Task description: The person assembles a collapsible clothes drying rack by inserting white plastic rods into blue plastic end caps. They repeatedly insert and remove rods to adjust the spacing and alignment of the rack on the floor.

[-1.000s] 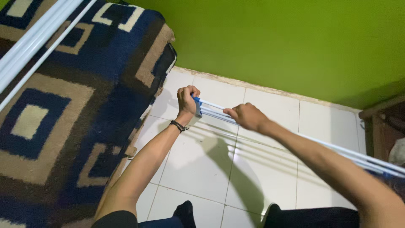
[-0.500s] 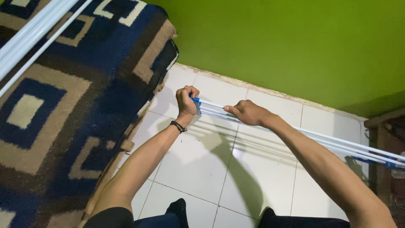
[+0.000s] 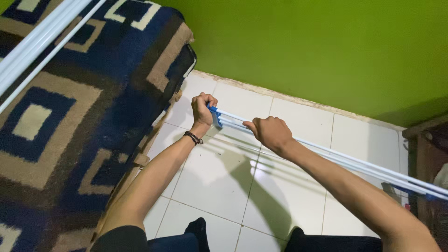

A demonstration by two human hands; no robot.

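A drying rack wing of thin white rods (image 3: pixel 354 163) with a blue end piece (image 3: pixel 215 116) stretches from the middle of the view to the right edge, held above the white tiled floor. My left hand (image 3: pixel 203 108), with a dark band on its wrist, is closed around the blue end piece. My right hand (image 3: pixel 268 132) grips the white rods just right of it, fingers curled over them.
A blue, brown and cream patterned rug (image 3: pixel 70 121) hangs over white bars (image 3: pixel 42 35) at the left. A green wall (image 3: pixel 317 46) stands behind. Dark wooden furniture (image 3: pixel 427 154) sits at the right edge. My knees show at the bottom.
Both hands keep their grip on the rack. The view has shifted slightly, and the rack's far end sits a little lower at the right.
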